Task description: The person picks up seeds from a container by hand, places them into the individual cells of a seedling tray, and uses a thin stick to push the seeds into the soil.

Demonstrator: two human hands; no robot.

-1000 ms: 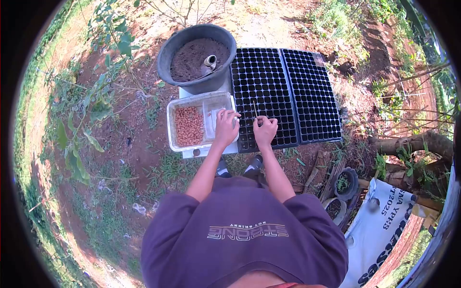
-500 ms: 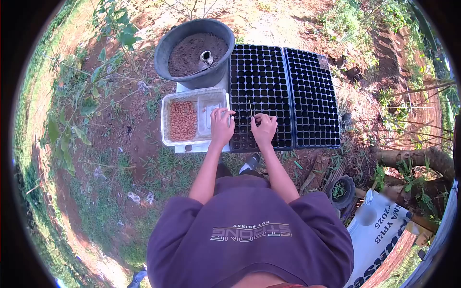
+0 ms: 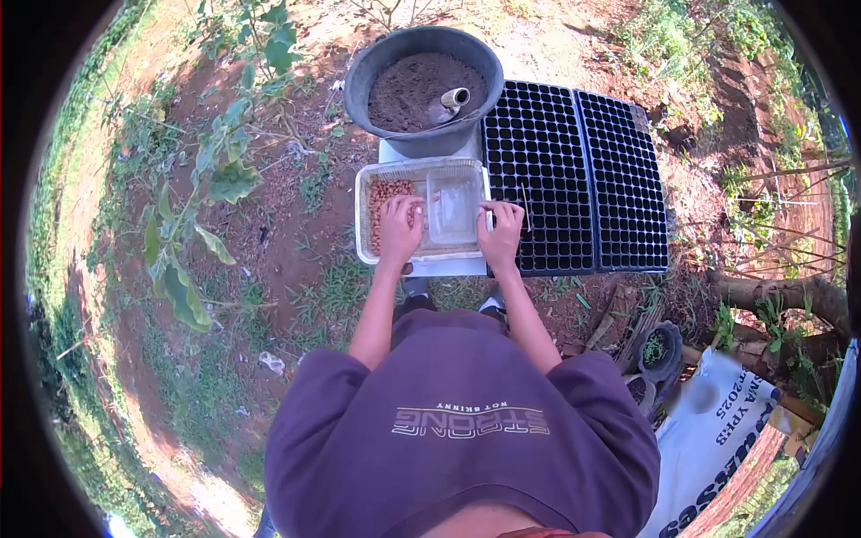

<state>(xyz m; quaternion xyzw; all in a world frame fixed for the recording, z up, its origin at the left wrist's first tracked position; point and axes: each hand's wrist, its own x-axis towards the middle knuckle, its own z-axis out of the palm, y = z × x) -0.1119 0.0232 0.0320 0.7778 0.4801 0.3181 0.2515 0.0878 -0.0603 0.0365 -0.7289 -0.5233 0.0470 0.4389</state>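
Observation:
A clear plastic tray (image 3: 466,254) with two compartments holds reddish-brown seeds (image 3: 389,187) in its left part. My left hand (image 3: 401,231) is over that compartment, fingers curled down among the seeds; its fingertips are partly hidden. At the tray's right rim is my right hand (image 3: 500,235), with its fingers bent. A thin stick (image 3: 526,208) projects beside those fingers and appears held by them, though the grip is partly hidden. Just right of this hand lies a black seedling tray (image 3: 538,157) with many small square cells.
Behind the seed tray, a large dark tub (image 3: 359,94) of soil contains a small can-like cylinder (image 3: 456,97). A second seedling tray (image 3: 623,179) lies at the right. A leafy plant (image 3: 235,179) leans in at left; a printed sack (image 3: 708,430) is at lower right.
My left hand has moved from the tray's right compartment into the seeds on the left. My right hand has shifted from above the seedling cells to the seed tray's rim. The view has swung left.

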